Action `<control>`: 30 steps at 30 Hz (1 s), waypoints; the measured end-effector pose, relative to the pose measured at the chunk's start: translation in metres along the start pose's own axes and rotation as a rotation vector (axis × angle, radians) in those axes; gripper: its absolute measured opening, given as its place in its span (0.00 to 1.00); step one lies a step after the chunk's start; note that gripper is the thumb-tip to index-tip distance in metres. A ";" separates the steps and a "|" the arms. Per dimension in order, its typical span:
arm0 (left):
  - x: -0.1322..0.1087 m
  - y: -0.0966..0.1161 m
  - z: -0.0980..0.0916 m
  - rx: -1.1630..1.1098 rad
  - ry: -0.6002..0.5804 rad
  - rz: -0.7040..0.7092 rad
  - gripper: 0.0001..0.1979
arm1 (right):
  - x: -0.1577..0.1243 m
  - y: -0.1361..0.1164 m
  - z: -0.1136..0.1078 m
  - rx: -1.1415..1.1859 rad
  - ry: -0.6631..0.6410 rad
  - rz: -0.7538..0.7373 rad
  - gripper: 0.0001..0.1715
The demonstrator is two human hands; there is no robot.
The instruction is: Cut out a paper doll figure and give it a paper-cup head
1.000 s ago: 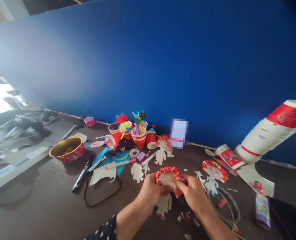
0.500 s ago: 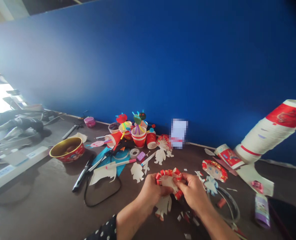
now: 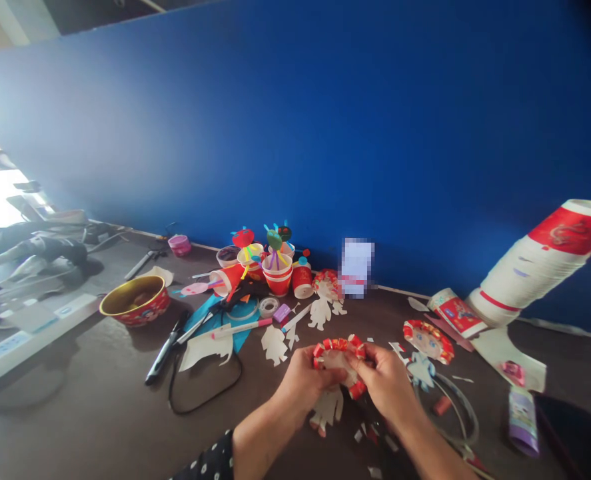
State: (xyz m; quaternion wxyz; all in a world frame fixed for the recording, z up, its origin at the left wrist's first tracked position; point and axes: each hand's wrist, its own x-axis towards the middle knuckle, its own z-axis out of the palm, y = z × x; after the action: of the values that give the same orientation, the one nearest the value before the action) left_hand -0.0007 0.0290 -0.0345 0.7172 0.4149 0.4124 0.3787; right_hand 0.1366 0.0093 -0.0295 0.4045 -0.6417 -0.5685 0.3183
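Between my hands is a round paper craft (image 3: pixel 336 360) with a pale centre and curled red paper strips around its edge. My left hand (image 3: pixel 302 379) grips its left side, thumb over the pale centre. On its right side my right hand (image 3: pixel 381 373) pinches the rim, its thumb and finger at the curls. Just below the craft is a white paper cutout (image 3: pixel 328 408), partly hidden by my left hand. To the right lies a similar red-rimmed paper face (image 3: pixel 429 341) with a light blue paper body (image 3: pixel 422 371) below it.
A red bowl (image 3: pixel 138 313), a black pen (image 3: pixel 165 350) and a power strip (image 3: pixel 35 340) are on the left. Red paper cups (image 3: pixel 277 283) with colourful figures stand behind. At the right are a leaning cup stack (image 3: pixel 530 273), a purple-based tube (image 3: pixel 524 421) and a clear ring (image 3: pixel 462 400).
The craft has tilted slightly between my fingers and shows a little differently. Both hands keep their grip, and the things around them are unchanged.
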 end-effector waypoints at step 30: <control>0.004 -0.012 0.006 -0.010 0.152 0.128 0.15 | -0.005 0.007 0.010 0.293 -0.047 0.051 0.14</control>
State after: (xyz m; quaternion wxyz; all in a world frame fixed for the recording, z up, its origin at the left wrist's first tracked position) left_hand 0.0088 0.0262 -0.0445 0.6604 0.4067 0.4363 0.4561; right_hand 0.1306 0.0054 -0.0403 0.4725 -0.5823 -0.5087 0.4229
